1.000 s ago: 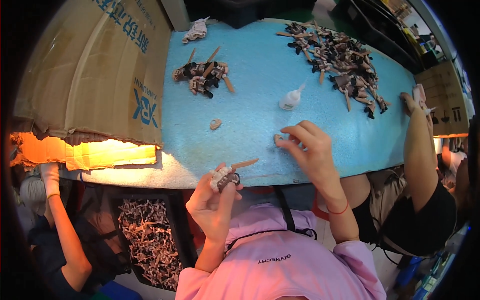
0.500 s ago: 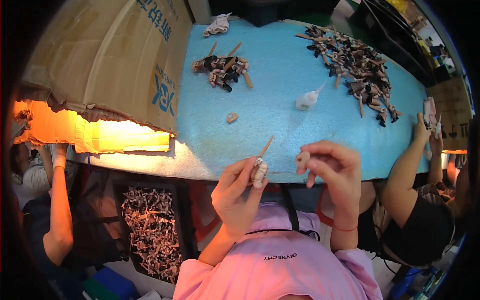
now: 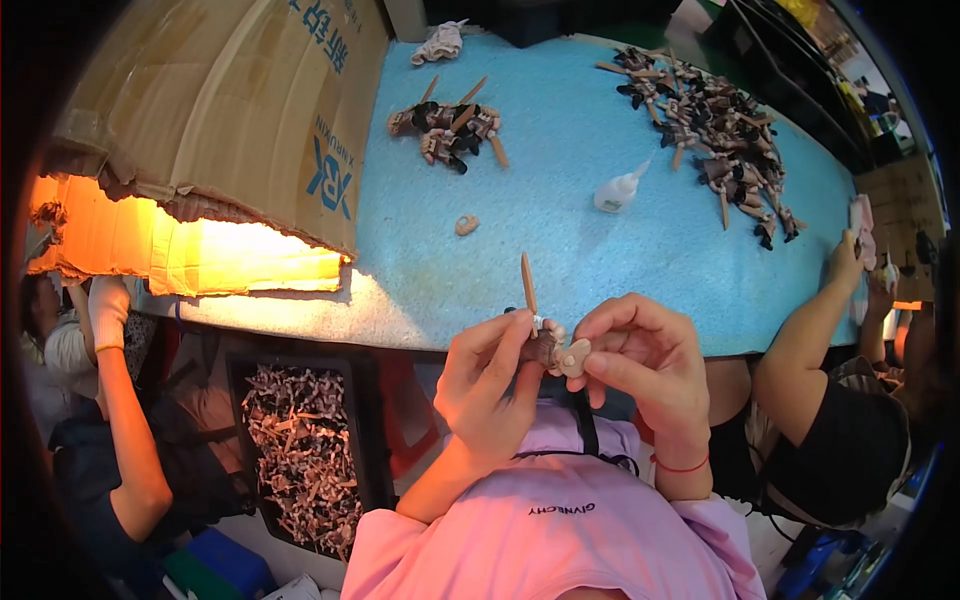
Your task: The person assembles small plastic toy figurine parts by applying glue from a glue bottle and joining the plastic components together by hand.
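Observation:
Over the near edge of the blue tabletop, my left hand (image 3: 490, 380) is closed around a small figurine (image 3: 543, 347) with a brown, sword-like stick (image 3: 528, 285) rising from it. My right hand (image 3: 650, 365) pinches a small beige piece (image 3: 574, 357), rounded with a little knob, against one end of the figurine. Whether the two are joined I cannot tell. Another small tan piece (image 3: 466, 225) lies on the table beyond my hands. Farther right stands a white squeeze bottle (image 3: 620, 190) with a thin nozzle.
Several figurines (image 3: 445, 130) lie at the far left, near a crumpled cloth (image 3: 440, 43). A large figurine pile (image 3: 715, 130) covers the far right. A cardboard box (image 3: 230, 110), glowing inside, borders the left side. Below it is a black crate (image 3: 375, 440) of parts. Other people's arms (image 3: 815, 320) flank me.
My right hand has moved left and brought the beige piece against the figurine. My left hand has turned the figurine, so its stick now points more upright.

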`<state>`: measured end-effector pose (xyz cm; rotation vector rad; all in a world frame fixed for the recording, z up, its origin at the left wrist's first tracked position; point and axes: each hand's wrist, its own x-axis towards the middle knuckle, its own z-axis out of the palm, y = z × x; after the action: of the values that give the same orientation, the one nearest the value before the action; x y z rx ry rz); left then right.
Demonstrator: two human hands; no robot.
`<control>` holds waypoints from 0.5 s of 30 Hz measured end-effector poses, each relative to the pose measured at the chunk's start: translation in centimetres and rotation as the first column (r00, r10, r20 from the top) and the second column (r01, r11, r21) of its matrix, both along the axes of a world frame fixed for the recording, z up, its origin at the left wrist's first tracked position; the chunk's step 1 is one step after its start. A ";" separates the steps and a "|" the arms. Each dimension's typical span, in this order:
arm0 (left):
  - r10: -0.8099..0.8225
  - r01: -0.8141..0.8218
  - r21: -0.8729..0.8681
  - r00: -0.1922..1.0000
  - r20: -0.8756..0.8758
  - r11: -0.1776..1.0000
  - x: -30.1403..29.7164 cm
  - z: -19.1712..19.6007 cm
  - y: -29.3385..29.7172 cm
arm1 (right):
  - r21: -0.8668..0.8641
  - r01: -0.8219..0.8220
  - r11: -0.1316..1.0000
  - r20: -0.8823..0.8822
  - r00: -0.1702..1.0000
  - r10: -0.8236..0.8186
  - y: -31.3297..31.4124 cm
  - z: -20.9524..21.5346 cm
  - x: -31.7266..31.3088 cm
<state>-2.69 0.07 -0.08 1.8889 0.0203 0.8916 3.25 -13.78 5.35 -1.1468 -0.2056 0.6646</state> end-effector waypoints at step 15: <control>0.018 -0.018 0.159 1.000 -0.001 0.987 -0.5 -0.2 0.5 | -0.034 0.060 0.998 -0.072 0.995 -0.062 0.9 0.0 0.1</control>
<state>-3.17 0.56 -0.27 2.0413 -0.0332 0.9260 3.33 -12.85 5.38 -1.1531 -0.0975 0.6567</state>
